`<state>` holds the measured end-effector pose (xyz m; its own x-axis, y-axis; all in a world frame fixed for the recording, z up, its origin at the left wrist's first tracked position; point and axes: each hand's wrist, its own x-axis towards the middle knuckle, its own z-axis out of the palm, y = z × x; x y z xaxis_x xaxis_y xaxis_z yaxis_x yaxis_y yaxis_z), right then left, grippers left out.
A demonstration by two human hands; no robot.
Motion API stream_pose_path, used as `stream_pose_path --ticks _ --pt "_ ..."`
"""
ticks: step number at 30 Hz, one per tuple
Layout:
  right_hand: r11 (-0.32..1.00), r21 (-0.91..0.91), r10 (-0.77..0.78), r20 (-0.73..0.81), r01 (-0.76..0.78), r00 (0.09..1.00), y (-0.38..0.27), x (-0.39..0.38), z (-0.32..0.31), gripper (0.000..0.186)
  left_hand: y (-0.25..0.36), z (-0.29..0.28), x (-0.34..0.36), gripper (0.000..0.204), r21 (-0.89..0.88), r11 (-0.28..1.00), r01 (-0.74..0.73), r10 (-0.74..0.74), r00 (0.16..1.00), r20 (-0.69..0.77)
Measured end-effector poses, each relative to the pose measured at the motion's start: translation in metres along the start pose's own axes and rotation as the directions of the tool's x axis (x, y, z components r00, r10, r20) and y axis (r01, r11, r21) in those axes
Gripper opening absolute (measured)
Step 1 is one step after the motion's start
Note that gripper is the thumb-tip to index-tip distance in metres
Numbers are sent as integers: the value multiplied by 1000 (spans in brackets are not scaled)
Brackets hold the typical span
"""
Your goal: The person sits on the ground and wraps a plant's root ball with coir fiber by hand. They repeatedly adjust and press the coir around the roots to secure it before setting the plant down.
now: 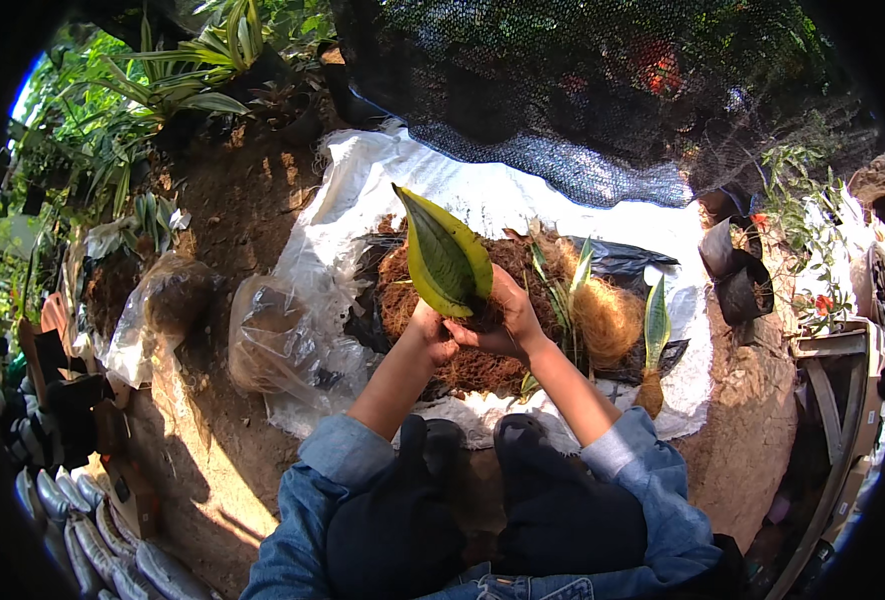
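While both of our hands close around its base, the broad green leaf cutting [447, 262] with its yellow edge stands up and away from us, just above the heap of brown coconut fibre [483, 300]. Our left hand [431, 333] cups the root end from one side and our right hand [503, 318] wraps it from the other, fingers curled tight on the clump of fibre packed there. We judge the leaf to be stiff and light, with a blade that would crease or snap if bent, so the firm base is the place to hold it; the fibre clump looks crumbly and likely to shed. To the right of our hands, smaller cuttings [656, 325] stand in the fibre beside a tuft of pale strands. Under the heap lies black plastic on a white woven sheet [383, 180], spread over bare earth. Left of our hands sit clear bags of soil [168, 300]; beyond them hangs dark shade netting [603, 90], with potted plants [183, 70] to the far left.
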<state>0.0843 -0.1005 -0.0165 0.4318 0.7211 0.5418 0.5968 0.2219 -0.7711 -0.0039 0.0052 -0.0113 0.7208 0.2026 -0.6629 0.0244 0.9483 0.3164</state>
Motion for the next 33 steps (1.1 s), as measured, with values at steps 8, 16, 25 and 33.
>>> stream_pose_path --ticks 8,16,25,33 --pt "1000 -12 -20 -47 19 999 -4 -2 9 46 -3 -68 41 31 -224 938 266 -150 890 430" --pt "995 -36 -90 -22 90 996 8 -6 17 46 -6 -42 19 30 1 1000 13 -13 996 -87" --pt "995 -71 -70 -11 69 998 1 0 7 49 3 -21 4 29 124 992 -23 21 1000 20" --pt "994 -106 -13 -211 -10 977 -9 8 4 42 -11 0 -3 40 -321 945 -53 158 937 310"
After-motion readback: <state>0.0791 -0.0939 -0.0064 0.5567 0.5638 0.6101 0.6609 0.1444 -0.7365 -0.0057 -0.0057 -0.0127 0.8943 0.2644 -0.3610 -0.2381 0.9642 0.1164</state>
